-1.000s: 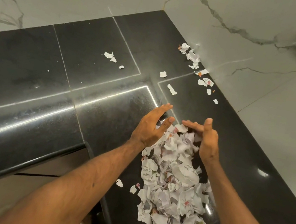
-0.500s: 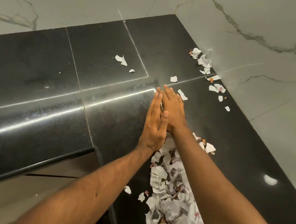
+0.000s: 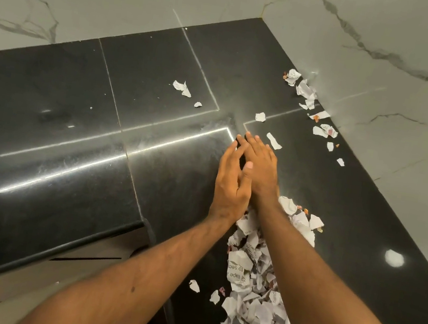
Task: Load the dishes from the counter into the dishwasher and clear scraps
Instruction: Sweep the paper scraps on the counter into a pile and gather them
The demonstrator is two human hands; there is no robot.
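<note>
You're on the clearing step: left hand [image 3: 230, 185] and right hand [image 3: 260, 166] flat, empty, beyond the paper pile [image 3: 256, 296]; next, rake the far scraps [image 3: 320, 130] nearer.

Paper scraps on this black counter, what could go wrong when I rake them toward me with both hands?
1. The pile of paper scraps lies close to the edge of the black counter. A pull with the left hand and right hand could tip loose bits over it.
2. The scraps along the wall and the stray pair sit outside both hands and may be missed.
</note>
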